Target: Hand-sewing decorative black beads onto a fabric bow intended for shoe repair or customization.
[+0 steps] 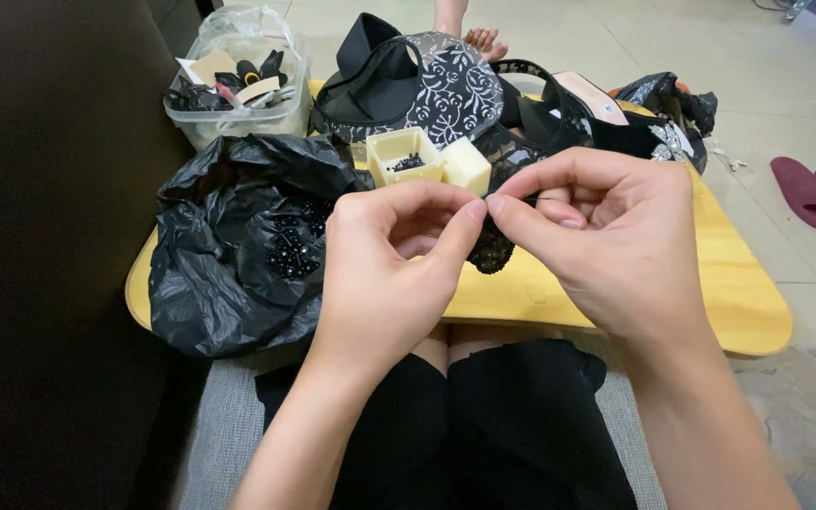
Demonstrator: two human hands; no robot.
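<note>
Lace trim (495, 253) hangs just above the yellow lap table (710, 274), pinched tight between my left hand (384, 274) and right hand (606, 246), and I judge a careless tug could tear it or upset the bead box (404, 156) behind.

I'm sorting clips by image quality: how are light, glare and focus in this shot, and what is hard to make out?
Head view: soft, even daylight, no harsh shadows; mild sheen on the black plastic bag. Left hand and right hand are sharp. The black lace piece pinched between them is mostly hidden; the dark couch at the left is underexposed, without detail.
</note>
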